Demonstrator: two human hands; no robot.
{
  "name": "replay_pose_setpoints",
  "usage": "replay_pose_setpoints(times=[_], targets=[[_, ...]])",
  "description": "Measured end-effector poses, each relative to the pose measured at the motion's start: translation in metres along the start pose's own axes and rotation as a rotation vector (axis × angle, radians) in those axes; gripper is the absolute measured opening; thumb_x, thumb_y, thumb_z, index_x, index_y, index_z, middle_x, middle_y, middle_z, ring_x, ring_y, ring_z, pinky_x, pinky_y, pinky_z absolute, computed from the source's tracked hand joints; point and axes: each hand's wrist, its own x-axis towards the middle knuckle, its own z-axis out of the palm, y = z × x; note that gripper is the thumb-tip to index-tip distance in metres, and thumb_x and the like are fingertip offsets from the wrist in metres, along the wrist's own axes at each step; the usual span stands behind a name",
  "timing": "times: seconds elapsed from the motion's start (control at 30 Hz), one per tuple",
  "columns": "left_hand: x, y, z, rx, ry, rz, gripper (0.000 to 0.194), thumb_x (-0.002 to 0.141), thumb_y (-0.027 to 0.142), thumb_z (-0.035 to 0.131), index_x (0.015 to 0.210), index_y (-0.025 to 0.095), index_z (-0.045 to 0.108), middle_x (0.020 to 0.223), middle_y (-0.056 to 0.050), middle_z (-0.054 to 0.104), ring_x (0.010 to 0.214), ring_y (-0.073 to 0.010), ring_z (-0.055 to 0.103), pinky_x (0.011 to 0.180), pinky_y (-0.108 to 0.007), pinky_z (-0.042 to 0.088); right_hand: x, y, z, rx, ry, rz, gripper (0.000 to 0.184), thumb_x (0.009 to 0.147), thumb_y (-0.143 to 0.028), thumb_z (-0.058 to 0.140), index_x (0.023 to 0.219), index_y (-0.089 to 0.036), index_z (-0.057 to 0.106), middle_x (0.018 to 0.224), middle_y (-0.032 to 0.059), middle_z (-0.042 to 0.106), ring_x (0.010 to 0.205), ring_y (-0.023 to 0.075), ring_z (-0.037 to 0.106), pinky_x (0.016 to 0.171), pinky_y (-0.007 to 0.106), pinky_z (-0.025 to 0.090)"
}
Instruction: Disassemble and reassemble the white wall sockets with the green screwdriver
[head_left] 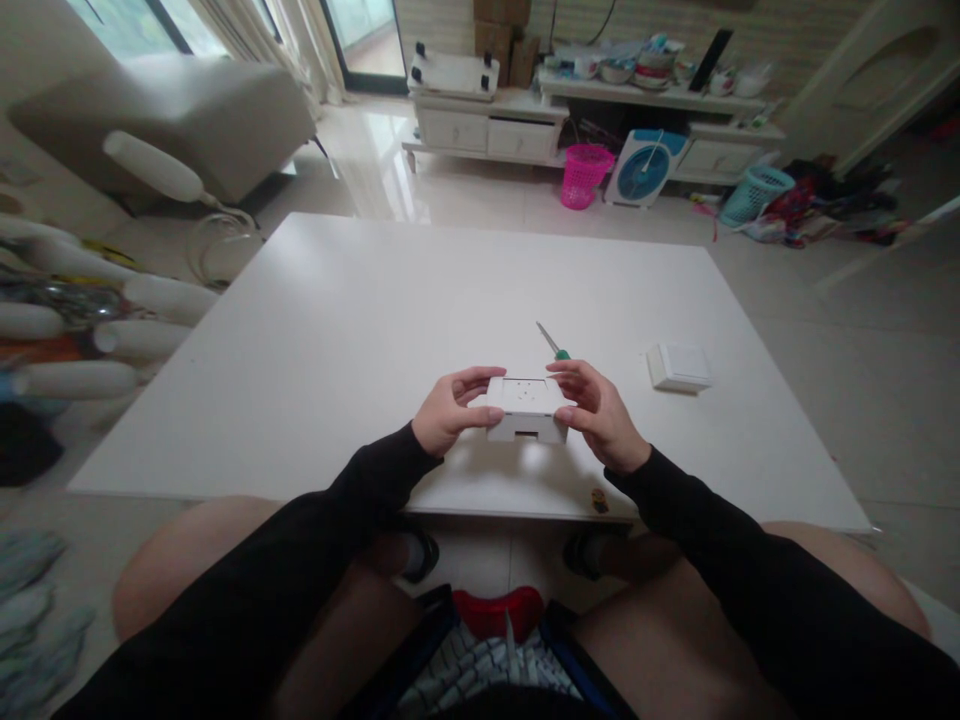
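A white wall socket box (526, 408) is held just above the near part of the white table (337, 340). My left hand (450, 410) grips its left side with curled fingers. My right hand (596, 410) grips its right side the same way. Its face with small holes points up toward me. Just beyond my right hand a green-handled screwdriver (553, 344) lies on the table. A second white switch plate (679, 367) lies flat to the right, apart from both hands.
A small dark-and-yellow object (599, 499) sits at the table's near edge. Beyond the table stand a pink basket (585, 175), a blue fan (645, 167), a teal basket (754, 194) and a low white cabinet (487, 125). A grey sofa (165, 115) is at left.
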Motion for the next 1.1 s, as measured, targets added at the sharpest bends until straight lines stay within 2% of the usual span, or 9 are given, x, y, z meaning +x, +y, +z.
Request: replay_pose_setpoints(times=[0.27, 0.37, 0.43, 0.57, 0.63, 0.73, 0.83, 0.97, 1.1], targets=[[0.005, -0.001, -0.006, 0.032, -0.079, 0.065, 0.082, 0.054, 0.032, 0.099, 0.126, 0.016, 0.063, 0.128, -0.017, 0.068, 0.129, -0.0357, 0.059, 0.107, -0.048, 0.048, 0.002, -0.001, -0.001, -0.076, -0.034, -0.083, 0.068, 0.064, -0.049, 0.092, 0.120, -0.027, 0.060, 0.114, 0.0067, 0.065, 0.106, 0.0236, 0.063, 0.073, 0.029, 0.053], [0.005, 0.001, -0.004, 0.035, -0.079, 0.059, 0.085, 0.054, 0.029, 0.100, 0.128, 0.018, 0.061, 0.132, -0.017, 0.065, 0.130, -0.0354, 0.057, 0.105, -0.046, 0.049, 0.002, 0.001, -0.003, -0.136, -0.045, -0.162, 0.070, 0.065, -0.047, 0.091, 0.124, -0.027, 0.057, 0.120, 0.0082, 0.064, 0.111, 0.0252, 0.064, 0.079, 0.033, 0.057], [0.005, 0.003, -0.003, 0.002, -0.083, 0.011, 0.088, 0.053, 0.030, 0.099, 0.131, 0.021, 0.059, 0.131, -0.015, 0.064, 0.124, -0.0331, 0.060, 0.097, -0.041, 0.052, 0.000, 0.002, -0.005, -0.236, -0.059, -0.273, 0.075, 0.065, -0.041, 0.091, 0.130, -0.028, 0.055, 0.129, 0.0098, 0.061, 0.118, 0.0273, 0.063, 0.087, 0.038, 0.059], [0.003, 0.005, 0.000, -0.097, -0.097, -0.189, 0.065, 0.077, 0.053, 0.082, 0.131, 0.027, 0.056, 0.116, -0.008, 0.066, 0.095, -0.0233, 0.066, 0.071, -0.030, 0.053, -0.004, -0.001, -0.008, -0.511, -0.131, -0.535, 0.092, 0.064, -0.028, 0.091, 0.145, -0.031, 0.048, 0.139, 0.0117, 0.057, 0.130, 0.0308, 0.058, 0.100, 0.045, 0.059], [0.001, 0.004, 0.003, -0.085, -0.080, -0.198, 0.056, 0.086, 0.057, 0.074, 0.130, 0.030, 0.054, 0.110, -0.005, 0.065, 0.086, -0.0199, 0.063, 0.063, -0.027, 0.052, -0.007, -0.004, -0.007, -0.578, -0.191, -0.593, 0.098, 0.065, -0.025, 0.091, 0.151, -0.033, 0.043, 0.144, 0.0121, 0.055, 0.135, 0.0313, 0.055, 0.103, 0.047, 0.058], [0.000, 0.002, 0.008, -0.091, -0.060, -0.087, 0.056, 0.087, 0.056, 0.075, 0.130, 0.033, 0.048, 0.109, -0.002, 0.062, 0.081, -0.0171, 0.060, 0.060, -0.024, 0.051, -0.008, -0.006, -0.004, -0.542, -0.211, -0.564, 0.100, 0.069, -0.023, 0.089, 0.154, -0.036, 0.039, 0.155, 0.0116, 0.047, 0.147, 0.0314, 0.045, 0.109, 0.049, 0.056], [0.001, -0.004, 0.010, -0.116, -0.063, 0.074, 0.053, 0.089, 0.053, 0.075, 0.129, 0.033, 0.046, 0.110, -0.001, 0.060, 0.081, -0.0146, 0.059, 0.063, -0.022, 0.049, -0.006, -0.004, -0.001, -0.365, -0.165, -0.448, 0.095, 0.071, -0.030, 0.090, 0.152, -0.037, 0.041, 0.162, 0.0107, 0.041, 0.151, 0.0319, 0.041, 0.109, 0.049, 0.056], [0.001, -0.011, 0.008, -0.036, -0.110, 0.309, 0.047, 0.092, 0.048, 0.075, 0.128, 0.031, 0.050, 0.115, -0.002, 0.061, 0.094, -0.0167, 0.061, 0.079, -0.027, 0.050, -0.003, -0.002, 0.000, -0.209, -0.074, -0.298, 0.067, 0.082, -0.043, 0.084, 0.141, -0.032, 0.055, 0.136, 0.0100, 0.066, 0.124, 0.0269, 0.066, 0.100, 0.045, 0.060], [-0.001, -0.016, 0.011, 0.079, -0.157, 0.381, 0.041, 0.096, 0.047, 0.069, 0.128, 0.028, 0.052, 0.110, -0.004, 0.064, 0.096, -0.0187, 0.061, 0.085, -0.031, 0.048, -0.006, 0.000, 0.002, -0.245, 0.005, -0.282, 0.043, 0.087, -0.045, 0.079, 0.125, -0.028, 0.064, 0.112, 0.0053, 0.074, 0.100, 0.0220, 0.073, 0.090, 0.039, 0.061]])
